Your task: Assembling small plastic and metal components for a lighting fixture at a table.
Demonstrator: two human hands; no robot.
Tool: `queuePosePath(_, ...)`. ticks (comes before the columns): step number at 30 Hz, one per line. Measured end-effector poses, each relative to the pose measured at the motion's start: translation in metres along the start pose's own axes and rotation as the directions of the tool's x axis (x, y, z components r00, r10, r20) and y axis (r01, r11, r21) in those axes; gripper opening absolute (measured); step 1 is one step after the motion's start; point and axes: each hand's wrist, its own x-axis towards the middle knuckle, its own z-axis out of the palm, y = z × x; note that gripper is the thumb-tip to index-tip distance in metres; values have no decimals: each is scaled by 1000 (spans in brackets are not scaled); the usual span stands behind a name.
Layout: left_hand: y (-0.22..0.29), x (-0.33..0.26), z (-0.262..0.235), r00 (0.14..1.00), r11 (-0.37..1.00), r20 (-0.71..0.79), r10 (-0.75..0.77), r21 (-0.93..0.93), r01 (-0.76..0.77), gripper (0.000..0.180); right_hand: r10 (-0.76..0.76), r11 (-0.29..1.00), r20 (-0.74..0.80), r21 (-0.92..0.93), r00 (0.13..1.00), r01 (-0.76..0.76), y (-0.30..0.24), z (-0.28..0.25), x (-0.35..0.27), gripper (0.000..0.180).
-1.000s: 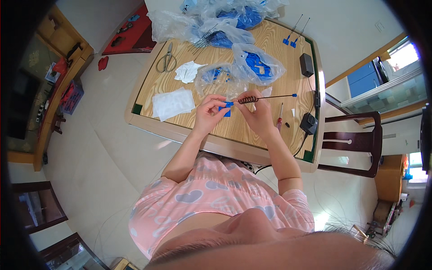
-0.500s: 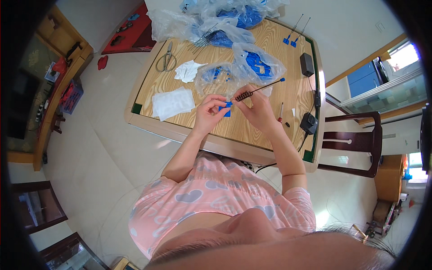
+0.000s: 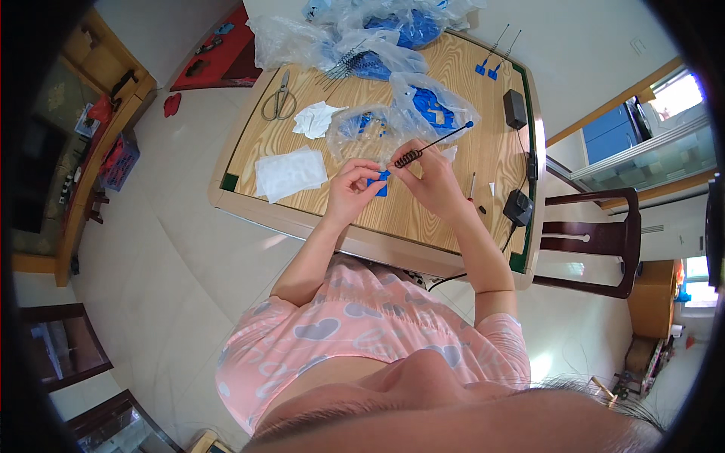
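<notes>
Wood-grain table (image 3: 408, 223): scissors (image 3: 279, 104) at left, crumpled white tissue (image 3: 313, 121) beside them, white sheets (image 3: 291, 175) nearer the body. Right side: black box (image 3: 515, 109), black adapter (image 3: 518, 205), screwdriver (image 3: 473, 185) partly hidden by right forearm. Two blue-footed rods (image 3: 495, 73) at far right corner

Small clear bag (image 3: 343, 127) just beyond hands, small blue bits inside; larger clear bag (image 3: 408, 87) to its right, blue parts within

Left hand (image 3: 351, 190) pinches blue piece (image 3: 381, 189) at fingertips. Right hand (image 3: 429, 180) grips black coiled rod (image 3: 408, 158) by its coil, blue tip slanting away; contact between rod and piece: cannot tell
</notes>
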Motion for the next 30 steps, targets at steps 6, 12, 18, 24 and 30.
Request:
queuePosePath(6, 0, -1, 1, 1000, 1000, -4, -6, -23, 6, 14, 17, 1000, -8, 8, 1000, -17, -2, -1, -1, 15)
queuePosePath(12, 2, 0, 1, 1000, 1000, 2, -2, 6, 2, 14, 5, 1000, -5, 7, 1000, -5, -1, -2, -2, 15)
queuePosePath(18, 4, -1, 2, 1000, 1000, 5, -11, 1, 11, 14, -3, 1000, 25, -22, 1000, 4, 1, -2, -1, 15)
queuePosePath(24, 3, -1, 1, 1000, 1000, 17, -8, 11, 8, 14, -59, 997, 38, -37, 998, 61, 1, -3, 2, 14)
queuePosePath(30, 3, -1, 1, 1000, 1000, 26, -4, 18, 4, 14, -84, 992, 70, -86, 994, 90, 1, -4, 4, 15)
